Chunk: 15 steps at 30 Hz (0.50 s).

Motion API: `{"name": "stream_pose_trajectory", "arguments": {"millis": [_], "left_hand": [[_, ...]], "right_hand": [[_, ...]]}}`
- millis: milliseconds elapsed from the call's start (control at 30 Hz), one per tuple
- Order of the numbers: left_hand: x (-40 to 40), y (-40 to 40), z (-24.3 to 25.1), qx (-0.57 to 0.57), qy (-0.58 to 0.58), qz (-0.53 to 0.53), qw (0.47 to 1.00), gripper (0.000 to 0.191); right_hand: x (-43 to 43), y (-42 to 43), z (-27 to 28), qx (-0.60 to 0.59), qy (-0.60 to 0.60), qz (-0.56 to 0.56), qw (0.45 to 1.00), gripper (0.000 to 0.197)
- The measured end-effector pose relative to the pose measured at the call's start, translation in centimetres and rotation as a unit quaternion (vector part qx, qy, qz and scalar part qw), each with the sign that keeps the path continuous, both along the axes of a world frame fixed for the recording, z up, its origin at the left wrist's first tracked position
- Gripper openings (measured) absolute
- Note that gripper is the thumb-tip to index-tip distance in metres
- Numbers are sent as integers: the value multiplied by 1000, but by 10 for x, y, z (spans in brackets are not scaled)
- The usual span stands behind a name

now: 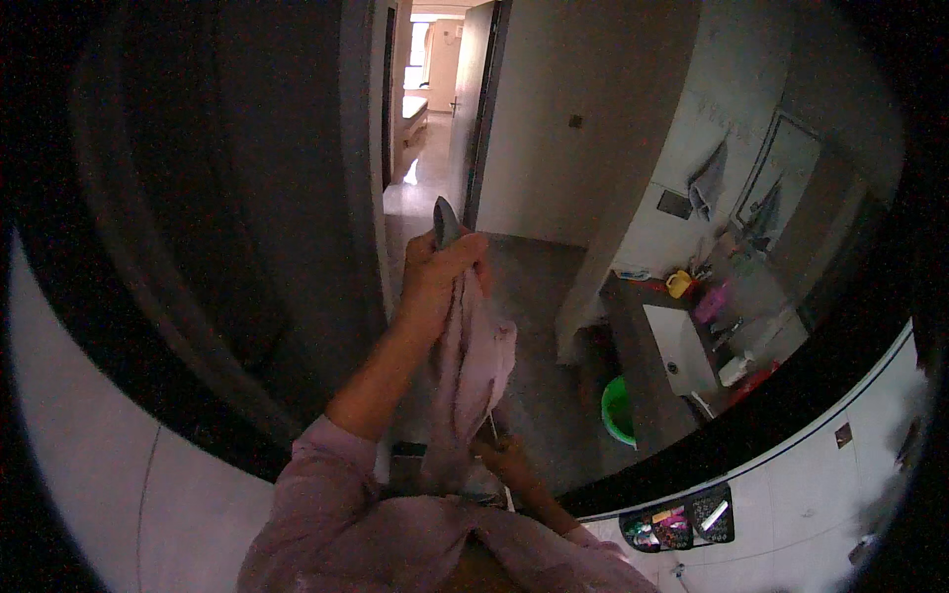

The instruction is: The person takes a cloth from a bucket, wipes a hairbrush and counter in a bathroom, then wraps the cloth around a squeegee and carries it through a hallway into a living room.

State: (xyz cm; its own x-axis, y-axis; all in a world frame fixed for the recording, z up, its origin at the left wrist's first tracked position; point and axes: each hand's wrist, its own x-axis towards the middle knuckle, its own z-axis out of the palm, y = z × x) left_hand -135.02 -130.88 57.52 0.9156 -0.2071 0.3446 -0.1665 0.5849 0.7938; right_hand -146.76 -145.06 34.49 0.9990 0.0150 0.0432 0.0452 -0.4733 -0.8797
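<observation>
My left hand (448, 259), raised in front of me, is closed around the top of a pale pink cloth (471, 363), possibly a garment. A grey pointed tip (446, 221) sticks up out of that fist; the picture does not settle what it belongs to. The cloth hangs in long folds from the fist down towards my chest. Lower and to the right, my right hand (508, 461) is at the cloth's lower edge. A thin light strand (493, 426) shows just above its fingers. Dim light hides whether those fingers grip anything.
A sink counter (630, 348) with a white basin (678, 348) stands to the right, under a mirror (778, 170). Below it is a green basin (615, 411). Black wall baskets (675, 519) hold small items. Ahead, an open door (474, 104) leads to a bright room.
</observation>
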Motion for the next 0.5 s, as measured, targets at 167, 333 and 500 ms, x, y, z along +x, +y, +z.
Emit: {"name": "stream_pose_trajectory", "arguments": {"millis": [167, 333, 500], "left_hand": [[32, -2, -18, 102, 18, 121, 987, 17], [31, 7, -18, -13, 11, -86, 996, 11], [44, 13, -36, -129, -45, -273, 952, 12]], "right_hand": [[16, 12, -1, -9, 137, -76, 988, 29], [28, -7, -54, 27, -9, 72, 997, 34], [29, 2, -20, 205, 254, 55, 944, 15]]}}
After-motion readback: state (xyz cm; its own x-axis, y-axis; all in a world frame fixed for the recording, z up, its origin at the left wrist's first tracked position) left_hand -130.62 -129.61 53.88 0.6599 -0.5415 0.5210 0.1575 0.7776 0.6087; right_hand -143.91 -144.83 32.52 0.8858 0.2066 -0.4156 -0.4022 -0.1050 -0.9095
